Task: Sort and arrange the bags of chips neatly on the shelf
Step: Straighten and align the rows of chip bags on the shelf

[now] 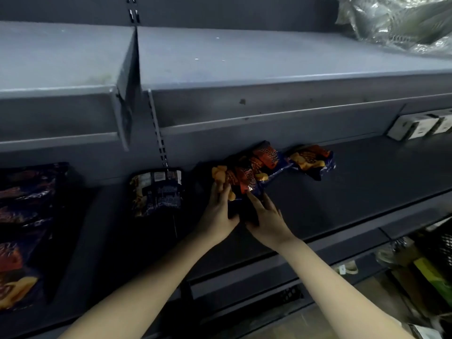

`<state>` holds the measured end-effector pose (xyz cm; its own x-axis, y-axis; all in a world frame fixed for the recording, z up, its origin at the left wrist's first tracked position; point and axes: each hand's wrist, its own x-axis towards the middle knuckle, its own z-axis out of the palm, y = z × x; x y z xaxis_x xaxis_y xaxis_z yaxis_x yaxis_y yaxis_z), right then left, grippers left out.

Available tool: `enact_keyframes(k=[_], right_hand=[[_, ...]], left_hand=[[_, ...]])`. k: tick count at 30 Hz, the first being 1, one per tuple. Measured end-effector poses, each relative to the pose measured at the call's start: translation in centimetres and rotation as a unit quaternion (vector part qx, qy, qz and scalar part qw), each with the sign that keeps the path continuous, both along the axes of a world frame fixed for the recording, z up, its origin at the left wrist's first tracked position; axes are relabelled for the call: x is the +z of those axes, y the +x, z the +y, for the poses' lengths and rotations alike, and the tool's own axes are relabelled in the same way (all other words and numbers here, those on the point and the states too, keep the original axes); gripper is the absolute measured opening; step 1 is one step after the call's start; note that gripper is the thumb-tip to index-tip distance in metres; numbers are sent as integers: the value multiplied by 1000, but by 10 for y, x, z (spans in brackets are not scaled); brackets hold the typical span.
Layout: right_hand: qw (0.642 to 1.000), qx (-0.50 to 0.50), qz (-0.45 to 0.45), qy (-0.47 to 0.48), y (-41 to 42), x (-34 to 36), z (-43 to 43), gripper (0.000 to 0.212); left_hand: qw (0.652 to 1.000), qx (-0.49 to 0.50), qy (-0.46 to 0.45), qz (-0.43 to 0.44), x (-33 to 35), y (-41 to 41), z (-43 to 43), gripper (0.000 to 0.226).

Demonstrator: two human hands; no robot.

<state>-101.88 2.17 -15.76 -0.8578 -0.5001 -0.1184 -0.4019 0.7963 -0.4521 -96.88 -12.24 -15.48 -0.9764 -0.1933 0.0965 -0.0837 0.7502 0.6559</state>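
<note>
On the middle shelf [367, 187] of the grey rack, both hands meet at a small cluster of dark blue chip bags [254, 172] printed with orange and yellow. Left hand [217, 214]: fingers extended and held close together, laid flat against the left edge of the cluster, fingertips [220, 189] touching the yellow print; the thumb sits low, near the other hand. Right hand [266, 218]: fingers slightly spread and only gently curved, resting on the lower right side of the cluster, index fingertip touching the bag's bottom edge. Neither hand is closed round a bag; the grasp amounts to pressing from two sides. How many bags make up the cluster cannot be told.

Just beside the cluster, to its right, a single bag [311, 162] of the same design lies tilted on the shelf, apart from both hands. To the left, a bag showing its back panel [157, 189] lies flat near the upright. Further left, larger bags [22, 231] stand in a row on the neighbouring bay. Clear plastic wrapping [401, 20] lies on the upper shelf [244, 62], top right.
</note>
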Motion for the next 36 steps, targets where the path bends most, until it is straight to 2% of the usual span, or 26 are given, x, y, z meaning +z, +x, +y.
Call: enact_keyframes(k=[3, 8, 10, 13, 16, 23, 25, 27, 29, 30, 31, 33, 36], right_hand=[[1000, -2, 1, -22, -2, -1, 4, 75], [995, 0, 37, -88, 2, -2, 6, 66], [990, -12, 48, -131, 1, -4, 8, 62], [983, -16, 63, -173, 0, -3, 7, 60], [972, -12, 71, -224, 1, -2, 3, 60], [929, -4, 112, -352, 2, 14, -13, 61], [901, -39, 60, -427, 4, 18, -21, 61], [847, -105, -80, -515, 5, 22, -33, 52], [744, -161, -279, -586, 6, 24, -45, 48], [691, -165, -361, -603, 7, 24, -52, 52], [660, -151, -412, -610, 11, 25, -58, 54], [639, -107, -457, -610, 21, 26, -71, 57], [630, -95, -462, -617, 30, 26, -89, 61]], left_hand=[[994, 85, 74, -12, -1, -8, -5, 80], [965, 140, 220, -20, 7, -11, -9, 68], [955, 158, 252, 4, 9, -8, -7, 67], [935, 169, 311, 33, 12, -6, -4, 49], [900, 164, 397, 77, 20, -2, -4, 36], [860, 157, 445, 195, 38, 9, -20, 38], [842, 172, 465, 212, 41, 15, -25, 37], [821, 204, 488, 213, 39, 21, -28, 36], [816, 231, 487, 211, 35, 28, -29, 35], [825, 237, 464, 218, 31, 32, -28, 35], [840, 237, 434, 225, 28, 36, -25, 35], [866, 231, 379, 230, 25, 48, -17, 36], [875, 217, 374, 219, 18, 62, -8, 34]])
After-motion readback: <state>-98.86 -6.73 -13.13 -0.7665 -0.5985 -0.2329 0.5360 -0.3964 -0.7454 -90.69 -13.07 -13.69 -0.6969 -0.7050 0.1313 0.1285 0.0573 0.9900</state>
